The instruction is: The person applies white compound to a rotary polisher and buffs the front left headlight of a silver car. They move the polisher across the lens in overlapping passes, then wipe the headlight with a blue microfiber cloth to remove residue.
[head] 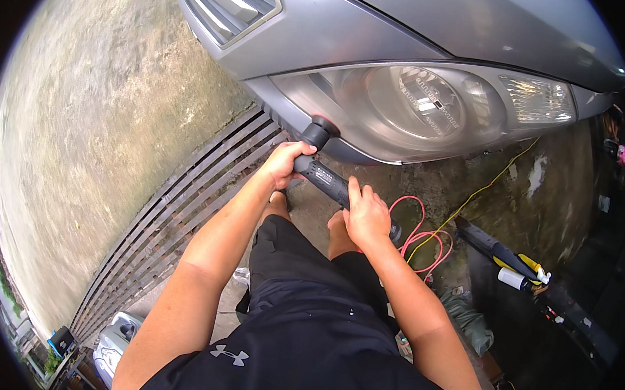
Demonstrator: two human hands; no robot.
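A black handheld polisher (325, 180) is in both my hands. My left hand (283, 165) grips it near the head, its thumb laid by the round dark neck. Farther back, my right hand (368, 212) wraps around the rear of the body. The polisher's disc (325, 125) lies at the lower inner corner of the car's headlight (362, 109), and looks blurred with a reddish edge. Part of the disc is hidden by the head. The headlight lens looks hazy, with clear ribbed glass at its outer end. Around it is the grey car body (312, 37).
Slatted metal grating (181, 207) runs along the left of my feet. A looped pink hose (414, 237) and a yellow cord (473, 192) lie on the ground to the right. Beyond them are a white bottle (512, 278) and a crumpled green bag (467, 320). Another headlight unit (114, 344) sits lower left.
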